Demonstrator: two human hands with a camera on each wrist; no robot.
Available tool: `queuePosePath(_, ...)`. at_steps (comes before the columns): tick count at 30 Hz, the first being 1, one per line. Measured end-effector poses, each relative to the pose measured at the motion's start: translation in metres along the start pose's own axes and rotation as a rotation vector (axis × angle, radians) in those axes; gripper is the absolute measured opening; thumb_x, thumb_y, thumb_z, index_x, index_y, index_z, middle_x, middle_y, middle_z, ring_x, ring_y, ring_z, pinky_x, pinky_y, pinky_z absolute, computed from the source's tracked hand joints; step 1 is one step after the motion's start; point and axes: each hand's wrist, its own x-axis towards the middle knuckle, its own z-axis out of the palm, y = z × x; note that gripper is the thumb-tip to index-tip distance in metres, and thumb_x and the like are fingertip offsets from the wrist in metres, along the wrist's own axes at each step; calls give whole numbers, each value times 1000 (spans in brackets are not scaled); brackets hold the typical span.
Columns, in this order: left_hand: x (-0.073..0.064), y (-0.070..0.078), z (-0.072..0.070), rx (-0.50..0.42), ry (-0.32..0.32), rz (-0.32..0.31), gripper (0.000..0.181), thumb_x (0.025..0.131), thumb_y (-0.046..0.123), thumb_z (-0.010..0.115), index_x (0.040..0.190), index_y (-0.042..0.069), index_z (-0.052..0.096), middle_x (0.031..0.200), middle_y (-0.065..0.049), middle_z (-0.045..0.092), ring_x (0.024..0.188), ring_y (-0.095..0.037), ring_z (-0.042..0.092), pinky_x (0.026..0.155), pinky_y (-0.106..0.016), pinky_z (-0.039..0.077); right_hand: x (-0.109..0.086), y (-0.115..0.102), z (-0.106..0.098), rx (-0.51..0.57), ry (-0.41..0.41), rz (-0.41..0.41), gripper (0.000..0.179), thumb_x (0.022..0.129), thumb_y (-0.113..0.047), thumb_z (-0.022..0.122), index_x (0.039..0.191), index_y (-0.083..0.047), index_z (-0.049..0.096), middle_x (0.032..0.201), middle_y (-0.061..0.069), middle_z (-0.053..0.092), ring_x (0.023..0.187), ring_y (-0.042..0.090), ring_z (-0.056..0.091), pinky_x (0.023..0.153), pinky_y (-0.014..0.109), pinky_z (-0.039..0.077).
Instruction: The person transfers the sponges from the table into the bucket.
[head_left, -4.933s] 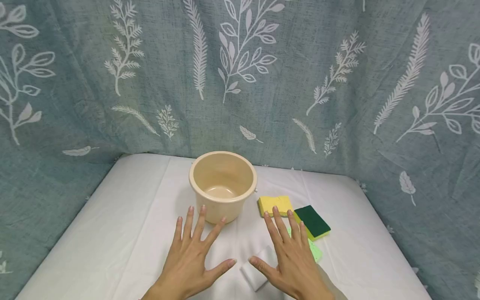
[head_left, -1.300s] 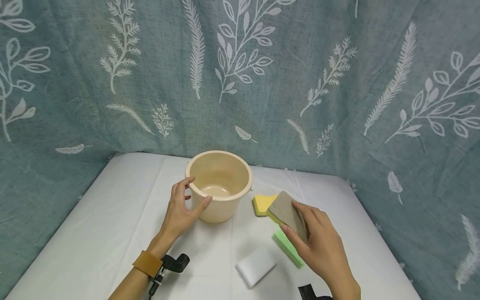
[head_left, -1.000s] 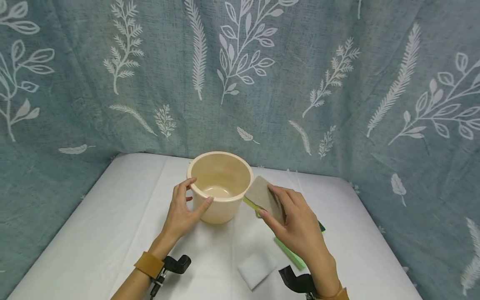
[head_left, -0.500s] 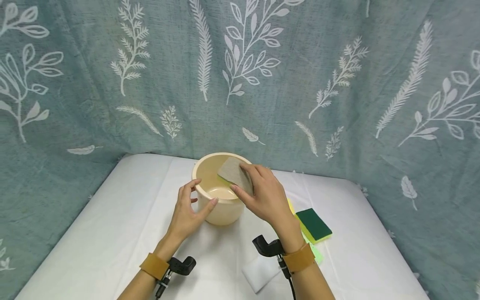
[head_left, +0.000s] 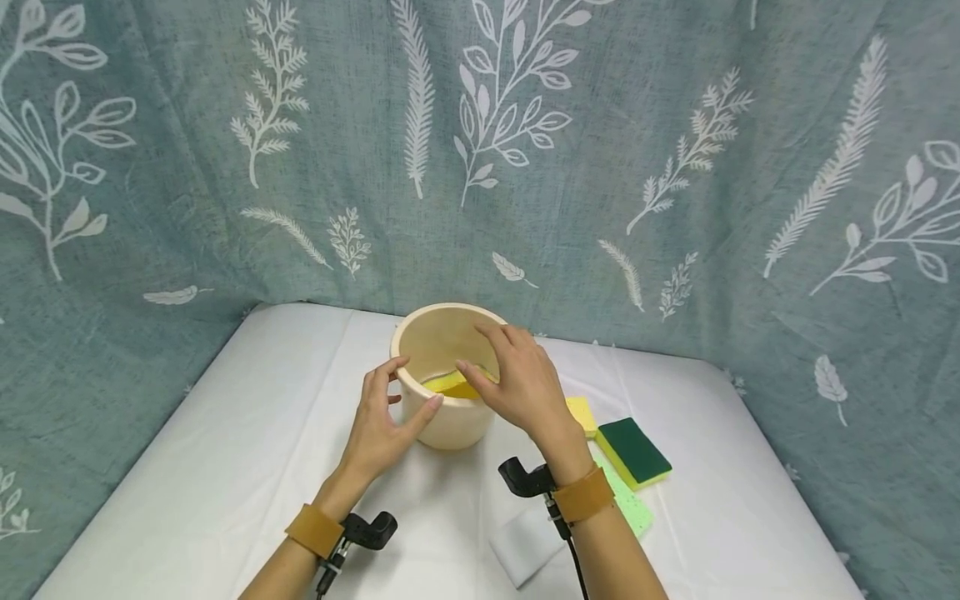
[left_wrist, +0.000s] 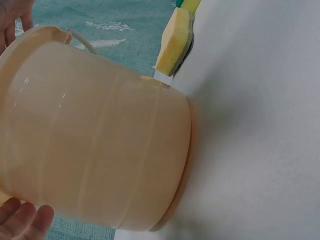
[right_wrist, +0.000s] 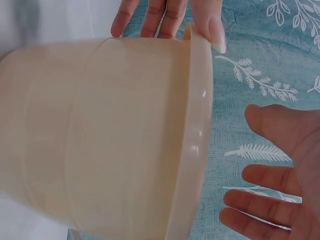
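Note:
A cream plastic bucket (head_left: 450, 427) stands upright at the middle back of the white table. My left hand (head_left: 384, 423) grips its rim from the left, thumb at the front and fingers along the side. Inside the bucket lies a yellow sponge (head_left: 453, 385), partly hidden by the front rim and my right thumb. Over the right part of the bucket's mouth hovers my right hand (head_left: 525, 379), its fingers spread and loosely bent around nothing. The right wrist view shows that right hand (right_wrist: 280, 175) apart from the bucket's rim (right_wrist: 199, 125).
Right of the bucket lie a yellow sponge (head_left: 581, 415), a sponge with a dark green scouring face (head_left: 633, 452) and a light green sponge (head_left: 626, 500). A whitish block (head_left: 527, 546) sits nearer the front, partly under the right wrist camera. A patterned curtain (head_left: 360, 167) hangs behind.
From lying flat over the table, my left hand took the bucket's rim. My right hand picked up a grey-backed sponge, carried it left over the bucket and let it drop inside.

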Motion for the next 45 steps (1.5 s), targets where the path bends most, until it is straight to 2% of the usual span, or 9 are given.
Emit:
queuePosePath(9, -1, 0, 1, -4, 8, 1, 77, 88, 34, 80, 149, 7, 41, 145, -20, 43, 128, -32, 49, 98, -50, 54, -15, -2, -11, 9, 11, -5, 58, 94, -41, 74, 139, -7, 60, 121, 14, 67, 111, 33, 62, 89, 51, 54)
queuePosePath(22, 0, -1, 1, -16, 11, -7, 77, 88, 34, 80, 149, 8, 42, 144, -19, 43, 129, -31, 48, 98, -50, 53, -66, -2, -35, -17, 12, 11, 61, 90, -41, 78, 139, -10, 60, 134, 11, 63, 122, 32, 59, 95, 52, 52)
queuePosePath(29, 2, -3, 3, -19, 5, -10, 76, 89, 35, 79, 150, 8, 42, 145, -18, 43, 129, -30, 48, 99, -50, 53, -95, 1, -40, -53, -1, 13, 64, 88, -43, 79, 141, -12, 59, 136, 11, 61, 123, 31, 58, 95, 52, 52)
queuePosePath(37, 2, -2, 3, -18, 8, -10, 76, 89, 35, 78, 149, 6, 42, 144, -19, 43, 128, -31, 48, 98, -49, 53, -126, 7, -30, -69, -33, 39, 72, 85, -47, 81, 142, -11, 57, 136, 12, 60, 124, 30, 58, 97, 52, 52)
queuePosePath(45, 1, -4, 3, -24, 13, -10, 76, 89, 35, 79, 149, 6, 42, 144, -19, 44, 128, -31, 48, 98, -50, 53, -160, 14, 3, -84, -158, 126, 74, 87, -50, 79, 146, -12, 54, 142, 13, 56, 126, 31, 57, 95, 53, 53)
